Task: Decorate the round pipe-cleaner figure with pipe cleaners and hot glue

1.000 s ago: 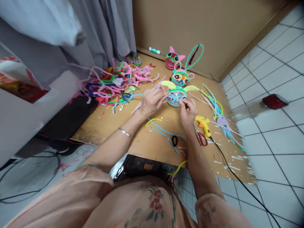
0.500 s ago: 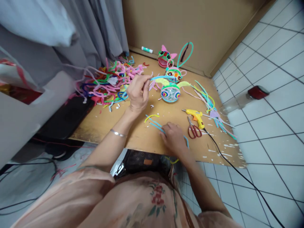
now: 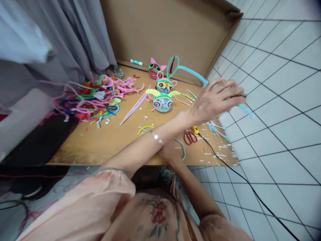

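Observation:
My left hand point(image 3: 218, 98) is stretched across to the right, above the glue gun and the table's right side. A long light-blue pipe cleaner point(image 3: 192, 72) runs beneath its curled fingers, with an end showing on each side. Under my left forearm, my right hand point(image 3: 170, 150) rests low over the table near the front edge; its fingers are hidden. A blue pipe cleaner piece point(image 3: 183, 147) lies beside it, and a yellow piece point(image 3: 145, 128) lies farther left. Beyond the hands stands a pipe-cleaner figure point(image 3: 163, 102) with yellow wings and ringed eyes.
Tangled colourful pipe cleaners point(image 3: 100, 97) fill the table's left. Red-handled scissors point(image 3: 190, 137) lie by a yellow glue gun point(image 3: 195, 130), mostly hidden, with its cord trailing right. Behind are a pink-eared figure point(image 3: 155, 69) and a glue stick point(image 3: 136, 62). Lilac pipe cleaners point(image 3: 134, 108) lie mid-table.
My left hand has swung from the left over to the right, carrying the light-blue pipe cleaner and crossing above my right arm. The view has shifted, and lilac pipe cleaners have come into sight.

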The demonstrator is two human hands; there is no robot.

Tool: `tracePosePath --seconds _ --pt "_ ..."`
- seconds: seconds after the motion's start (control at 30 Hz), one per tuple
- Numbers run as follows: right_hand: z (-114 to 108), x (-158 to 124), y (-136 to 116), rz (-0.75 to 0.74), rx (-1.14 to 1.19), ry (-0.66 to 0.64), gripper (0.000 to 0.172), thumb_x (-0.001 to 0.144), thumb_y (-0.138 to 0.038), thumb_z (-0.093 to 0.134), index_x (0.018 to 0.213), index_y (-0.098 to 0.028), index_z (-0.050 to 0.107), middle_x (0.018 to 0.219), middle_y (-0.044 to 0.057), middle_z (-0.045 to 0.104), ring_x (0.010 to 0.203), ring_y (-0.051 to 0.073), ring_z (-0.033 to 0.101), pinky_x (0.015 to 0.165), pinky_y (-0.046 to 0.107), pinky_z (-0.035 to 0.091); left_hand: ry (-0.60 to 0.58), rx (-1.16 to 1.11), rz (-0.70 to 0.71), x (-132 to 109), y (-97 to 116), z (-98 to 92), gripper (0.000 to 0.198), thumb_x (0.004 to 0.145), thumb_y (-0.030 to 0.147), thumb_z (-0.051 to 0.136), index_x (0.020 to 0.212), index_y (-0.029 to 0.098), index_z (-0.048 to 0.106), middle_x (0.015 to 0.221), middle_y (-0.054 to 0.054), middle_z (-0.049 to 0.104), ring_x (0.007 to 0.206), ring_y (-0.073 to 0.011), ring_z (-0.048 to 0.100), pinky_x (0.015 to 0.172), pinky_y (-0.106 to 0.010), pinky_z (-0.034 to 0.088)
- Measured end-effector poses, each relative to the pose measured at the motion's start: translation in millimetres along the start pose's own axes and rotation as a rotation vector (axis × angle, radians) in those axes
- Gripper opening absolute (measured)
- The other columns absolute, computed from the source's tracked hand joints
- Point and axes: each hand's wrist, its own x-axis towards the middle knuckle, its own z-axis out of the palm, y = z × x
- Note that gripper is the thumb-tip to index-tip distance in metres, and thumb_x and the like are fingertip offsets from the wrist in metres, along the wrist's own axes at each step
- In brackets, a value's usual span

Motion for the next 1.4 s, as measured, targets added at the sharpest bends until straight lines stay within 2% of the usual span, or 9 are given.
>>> tracePosePath --seconds 0.13,0.3,0.4,0.5,0.63,0.73,0.87,1.2,1.4 --pt "-29 12 8 0.066 0.103 0.084 0.022 0.083 -0.019 0.044 0.092 -0.019 0.064 0.093 0.011 0.07 0.093 0.025 0.063 0.084 0.038 0.049 -0.135 -0.016 -0.04 7 -25 3.1 0.029 0.091 0.021 0.057 0.119 0.027 0.061 0.142 -0.001 0.052 0.136 -0.0217 0.044 0.112 -0.05 0.03" --pt "-67 29 24 0.292 0.8 0.276 0.018 0.08 -0.04 0.056 0.081 -0.022 0.055 0.072 0.002 0.068 0.068 0.017 0.064 0.068 0.029 0.051 0.121 -0.134 -0.449 -82 -42 -42.5 0.023 0.095 0.034 0.05 0.098 0.023 0.07 0.109 -0.005 0.07 0.11 -0.0212 0.061 0.099 -0.044 0.044" --pt "-79 38 24 0.36 1.032 0.2 0.028 0.074 -0.047 0.065 0.081 -0.023 0.052 0.067 0.0 0.067 0.059 0.014 0.061 0.063 0.028 0.051 0.266 -0.166 -0.656 -132 -42 -58.6 0.029 0.094 0.041 0.05 0.094 0.02 0.07 0.095 -0.006 0.072 0.096 -0.0192 0.063 0.09 -0.037 0.049" --pt "-82 44 13 0.358 1.104 0.091 0.033 0.069 -0.049 0.071 0.079 -0.022 0.053 0.06 -0.002 0.063 0.051 0.011 0.054 0.054 0.024 0.046 0.291 -0.218 -0.749 -154 -36 -60.5 0.028 0.092 0.041 0.053 0.097 0.018 0.07 0.095 -0.007 0.072 0.09 -0.0179 0.064 0.083 -0.033 0.05" --pt "-78 49 -5 0.32 1.059 0.043 0.034 0.069 -0.05 0.071 0.076 -0.021 0.054 0.055 -0.006 0.056 0.04 0.005 0.037 0.04 0.02 0.029 0.294 -0.386 -0.831 -154 -34 -53.9 0.035 0.086 0.042 0.061 0.11 0.017 0.067 0.094 -0.006 0.072 0.076 -0.0148 0.062 0.068 -0.027 0.048" --pt "-75 50 -11 0.295 0.984 0.051 0.032 0.071 -0.049 0.069 0.076 -0.02 0.056 0.053 -0.007 0.053 0.039 0.004 0.03 0.039 0.019 0.022 0.252 -0.509 -0.915 -153 -37 -52.2 0.033 0.082 0.048 0.064 0.088 0.016 0.07 0.067 0.0 0.063 0.058 -0.0111 0.053 0.055 -0.024 0.04" --pt "-80 45 -6 0.288 0.805 0.059 0.029 0.071 -0.046 0.069 0.075 -0.018 0.061 0.054 -0.006 0.054 0.044 0.006 0.037 0.043 0.019 0.026 0.378 -0.576 -1.011 -158 -47 -61.0 0.04 0.079 0.052 0.065 0.061 0.016 0.06 0.052 0.003 0.052 0.05 -0.0086 0.044 0.05 -0.023 0.035" --pt "-100 40 9 0.072 0.31 0.245 0.02 0.079 -0.036 0.063 0.071 -0.019 0.068 0.066 -0.001 0.059 0.06 0.013 0.049 0.06 0.027 0.038 0.578 -0.679 -1.174 -173 -70 -72.1 0.025 0.065 0.036 0.075 0.075 0.016 0.065 0.059 0.002 0.06 0.051 -0.0082 0.051 0.051 -0.021 0.04" --pt "-104 52 13 -0.007 0.099 0.338 0.021 0.087 -0.034 0.056 0.076 -0.021 0.068 0.068 0.001 0.064 0.063 0.016 0.055 0.065 0.029 0.041 0.412 -0.414 -0.993 -175 -80 -71.2 0.016 0.074 0.028 0.067 0.082 0.016 0.072 0.072 -0.002 0.069 0.058 -0.0111 0.056 0.057 -0.024 0.044"
